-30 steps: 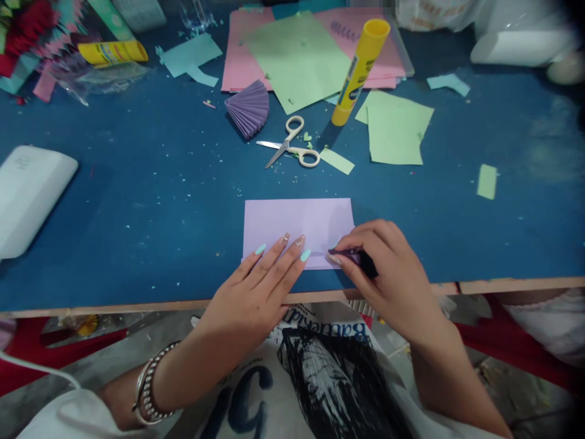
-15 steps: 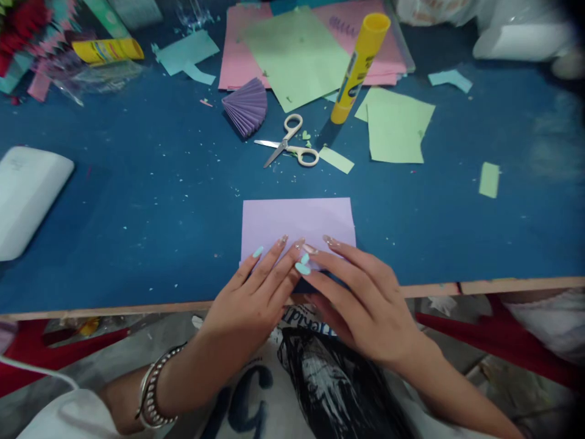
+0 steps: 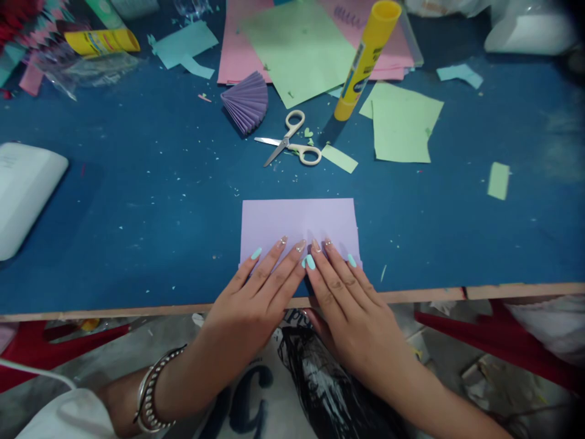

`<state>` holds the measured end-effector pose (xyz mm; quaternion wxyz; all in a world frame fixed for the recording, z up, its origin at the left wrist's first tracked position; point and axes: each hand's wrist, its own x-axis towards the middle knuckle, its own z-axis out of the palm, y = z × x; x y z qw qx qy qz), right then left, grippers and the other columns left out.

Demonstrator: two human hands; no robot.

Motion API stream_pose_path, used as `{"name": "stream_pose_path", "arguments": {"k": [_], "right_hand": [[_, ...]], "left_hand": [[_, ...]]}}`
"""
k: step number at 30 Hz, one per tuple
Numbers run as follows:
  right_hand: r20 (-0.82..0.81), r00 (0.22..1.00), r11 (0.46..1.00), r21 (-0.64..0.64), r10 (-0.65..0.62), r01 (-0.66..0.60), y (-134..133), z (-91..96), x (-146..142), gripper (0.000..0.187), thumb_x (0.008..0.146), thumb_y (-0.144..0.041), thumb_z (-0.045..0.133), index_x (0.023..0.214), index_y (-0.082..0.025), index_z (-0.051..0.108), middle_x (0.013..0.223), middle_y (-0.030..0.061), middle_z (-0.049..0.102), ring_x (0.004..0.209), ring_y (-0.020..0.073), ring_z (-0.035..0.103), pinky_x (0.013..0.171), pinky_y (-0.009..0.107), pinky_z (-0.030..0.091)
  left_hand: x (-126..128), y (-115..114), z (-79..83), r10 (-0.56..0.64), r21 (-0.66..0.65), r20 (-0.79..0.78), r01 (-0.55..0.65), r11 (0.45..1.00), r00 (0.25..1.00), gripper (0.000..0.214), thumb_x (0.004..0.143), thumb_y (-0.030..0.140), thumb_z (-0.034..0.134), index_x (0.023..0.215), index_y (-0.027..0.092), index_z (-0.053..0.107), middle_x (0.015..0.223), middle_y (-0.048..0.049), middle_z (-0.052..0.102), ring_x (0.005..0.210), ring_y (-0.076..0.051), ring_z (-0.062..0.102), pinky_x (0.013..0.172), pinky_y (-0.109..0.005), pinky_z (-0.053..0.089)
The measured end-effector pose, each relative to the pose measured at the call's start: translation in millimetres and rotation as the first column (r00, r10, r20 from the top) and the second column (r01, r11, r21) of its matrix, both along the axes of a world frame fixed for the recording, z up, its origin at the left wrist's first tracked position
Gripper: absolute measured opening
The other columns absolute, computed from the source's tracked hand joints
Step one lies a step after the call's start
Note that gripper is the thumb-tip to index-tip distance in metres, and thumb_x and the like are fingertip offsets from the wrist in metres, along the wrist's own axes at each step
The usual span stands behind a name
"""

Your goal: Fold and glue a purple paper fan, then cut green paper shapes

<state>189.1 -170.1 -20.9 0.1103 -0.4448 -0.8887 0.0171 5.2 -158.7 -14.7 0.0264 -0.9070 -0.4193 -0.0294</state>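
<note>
A folded lilac paper sheet lies on the blue table near its front edge. My left hand rests flat on the sheet's near edge, fingers stretched out and together. Beside it, my right hand also lies flat with its fingertips pressing on the same near edge. Both hands hold nothing; their fingertips almost touch in the middle of the sheet.
Cream-handled scissors lie behind the sheet. A yellow glue stick stands further back, another lies at the far left. A pleated purple paper fan, green and pink sheets, scraps and a white box surround them.
My right hand, pinching a dark object a second ago, has let it go out of sight and now lies flat on the sheet next to the left hand. The left hand stayed put.
</note>
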Motion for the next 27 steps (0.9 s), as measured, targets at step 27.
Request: {"name": "stream_pose_path", "arguments": {"k": [27], "right_hand": [[0.1,0.993,0.998,0.036,-0.062,0.059,-6.0,-2.6,-4.3,0.047,0.087,-0.01,0.033,0.133,-0.006,0.035,0.143,0.0147,0.029,0.131,0.0283,0.028,0.103,0.041,0.028]], "left_hand": [[-1.3,-0.3,-7.7,-0.032,0.116,-0.02,0.034,0.993,0.999,0.044,0.091,0.013,0.027,0.134,0.007,0.035,0.141,-0.0122,0.033,0.129,-0.027,0.034,0.098,-0.039,0.034]]}}
